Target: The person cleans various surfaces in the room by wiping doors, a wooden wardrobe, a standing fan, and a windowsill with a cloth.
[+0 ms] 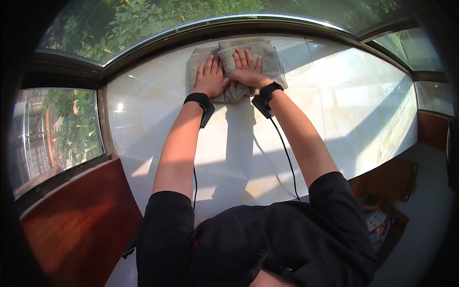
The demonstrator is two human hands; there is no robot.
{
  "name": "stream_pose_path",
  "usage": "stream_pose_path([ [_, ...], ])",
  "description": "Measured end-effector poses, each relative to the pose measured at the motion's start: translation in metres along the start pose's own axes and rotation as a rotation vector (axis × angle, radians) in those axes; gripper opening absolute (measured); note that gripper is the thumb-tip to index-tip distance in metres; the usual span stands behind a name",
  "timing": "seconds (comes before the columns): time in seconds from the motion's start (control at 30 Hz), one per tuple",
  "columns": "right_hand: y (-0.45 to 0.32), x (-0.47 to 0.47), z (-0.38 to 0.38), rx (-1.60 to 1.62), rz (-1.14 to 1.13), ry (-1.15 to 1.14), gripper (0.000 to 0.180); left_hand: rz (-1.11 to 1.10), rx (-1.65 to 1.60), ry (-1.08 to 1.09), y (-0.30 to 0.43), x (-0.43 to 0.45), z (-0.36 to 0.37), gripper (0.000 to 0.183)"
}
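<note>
A grey-beige towel (267, 50), folded in layers and bunched at its middle, lies on a white marble-look sill (157, 97) close to the window frame. Flat on its left part rests my left hand (211, 79), fingers spread and pointing away from me. My right hand (248, 72) presses palm-down on the raised fold to the right, its fingers also apart. Neither hand has its fingers closed around the cloth. Black bands with small devices circle both wrists, and a thin black cable (287, 150) hangs from the right one.
The dark window frame (229, 27) curves behind the towel, with green plants (150, 21) beyond the glass. A side window (61, 125) and a red-brown wooden panel (86, 204) stand at left. Wooden furniture (391, 175) holding several items is low at right.
</note>
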State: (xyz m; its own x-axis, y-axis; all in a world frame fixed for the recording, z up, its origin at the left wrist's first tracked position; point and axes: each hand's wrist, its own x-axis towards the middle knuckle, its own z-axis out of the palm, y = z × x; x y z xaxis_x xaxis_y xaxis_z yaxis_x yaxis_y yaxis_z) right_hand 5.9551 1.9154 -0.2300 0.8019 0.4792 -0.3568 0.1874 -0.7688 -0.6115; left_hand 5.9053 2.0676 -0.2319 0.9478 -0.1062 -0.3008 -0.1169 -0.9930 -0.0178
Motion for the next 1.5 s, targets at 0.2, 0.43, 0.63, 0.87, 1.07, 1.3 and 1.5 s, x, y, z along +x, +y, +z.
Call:
stream_pose_path([
  [0.2,0.000,0.009,-0.004,-0.016,0.005,0.023,0.093,0.031,0.007,0.047,-0.003,0.012,0.000,0.076],
  [0.43,0.007,0.004,0.004,-0.117,-0.029,0.106,0.087,0.043,-0.022,0.137,-0.002,0.010,0.009,0.075],
  [0.63,0.033,-0.035,0.032,-0.238,-0.140,0.244,0.085,0.063,0.061,0.185,0.012,-0.032,0.021,0.073],
  [0.87,0.040,-0.139,0.072,-0.291,-0.160,0.226,0.086,0.106,-0.099,0.298,0.040,-0.134,0.056,0.067],
  [1.07,0.047,-0.252,0.127,-0.457,-0.403,0.386,0.083,0.181,-0.051,0.557,0.077,-0.244,0.090,0.061],
  [1.3,0.064,-0.369,0.173,-0.596,-0.661,0.287,0.085,0.306,-0.202,0.370,0.126,-0.383,0.094,0.060],
  [1.5,0.032,-0.379,0.169,-0.635,-0.650,0.213,0.080,0.178,-0.119,0.453,0.136,-0.407,0.121,0.060],
])
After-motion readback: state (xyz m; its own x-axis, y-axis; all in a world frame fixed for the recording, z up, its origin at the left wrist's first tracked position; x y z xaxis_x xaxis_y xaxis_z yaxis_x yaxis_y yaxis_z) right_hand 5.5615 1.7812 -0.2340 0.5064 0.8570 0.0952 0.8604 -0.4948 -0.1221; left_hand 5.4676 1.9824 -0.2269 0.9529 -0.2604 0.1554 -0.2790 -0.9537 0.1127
